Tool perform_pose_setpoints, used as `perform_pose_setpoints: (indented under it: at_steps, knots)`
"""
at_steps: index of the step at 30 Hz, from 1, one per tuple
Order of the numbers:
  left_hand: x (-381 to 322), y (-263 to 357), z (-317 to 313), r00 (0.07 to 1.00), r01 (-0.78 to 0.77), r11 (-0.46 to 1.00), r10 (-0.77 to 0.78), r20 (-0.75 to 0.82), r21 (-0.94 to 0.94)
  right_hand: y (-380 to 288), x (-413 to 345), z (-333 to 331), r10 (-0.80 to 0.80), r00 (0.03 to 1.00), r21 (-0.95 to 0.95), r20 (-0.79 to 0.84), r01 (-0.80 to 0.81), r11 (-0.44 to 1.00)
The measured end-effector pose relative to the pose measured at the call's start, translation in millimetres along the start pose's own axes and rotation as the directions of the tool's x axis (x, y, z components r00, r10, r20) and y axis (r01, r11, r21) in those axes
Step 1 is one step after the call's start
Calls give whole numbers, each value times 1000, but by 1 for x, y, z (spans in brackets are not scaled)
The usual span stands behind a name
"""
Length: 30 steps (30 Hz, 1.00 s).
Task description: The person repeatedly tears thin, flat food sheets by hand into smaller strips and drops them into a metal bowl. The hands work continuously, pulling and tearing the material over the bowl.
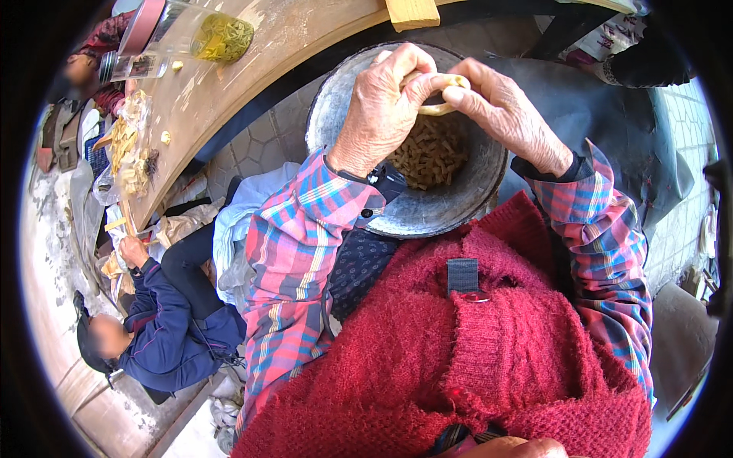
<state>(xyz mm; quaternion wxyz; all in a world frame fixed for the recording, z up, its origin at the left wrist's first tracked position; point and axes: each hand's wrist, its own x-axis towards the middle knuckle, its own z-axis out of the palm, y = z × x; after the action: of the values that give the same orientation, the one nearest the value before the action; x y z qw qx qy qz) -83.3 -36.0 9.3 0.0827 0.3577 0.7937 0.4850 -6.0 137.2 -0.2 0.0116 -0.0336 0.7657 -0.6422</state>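
Note:
A pale, pliable strip [440, 109], its material not certain, is bent into a loop between my two hands. My left hand [392, 94] grips one side of it with thumb and fingers. At the right of the loop, my right hand [498, 109] pinches the strip near a rolled end. Both hands are above a large worn metal basin [338, 109], which rests close against my lap. Many short light-brown pieces [429, 157] lie in the bottom of the basin.
A curved wooden table [229, 86] holds a clear jar of yellow-green strips [222, 37], another jar [137, 67] and a plastic bag of pale pieces [133, 143]. A wooden block [412, 12] juts over its edge. A seated co-worker [172, 343] is at left, another person [83, 68] at upper left.

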Motion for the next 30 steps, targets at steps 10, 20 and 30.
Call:
perform_pose_setpoints:
  at_steps: [10, 20, 30]
  knots:
    - [1, -5, 1, 942, 328, 278, -168, 291, -903, -6, -9, -8, 61, 998, 48, 17, -62, 997]
    - [1, -7, 5, 963, 268, 659, -185, 193, -703, 1, -10, -3, 43, 986, 244, 160, -81, 966]
    - [0, 12, -7, 966, 248, 414, -34, 257, -876, -5, -12, -8, 12, 990, 462, 139, -75, 884]
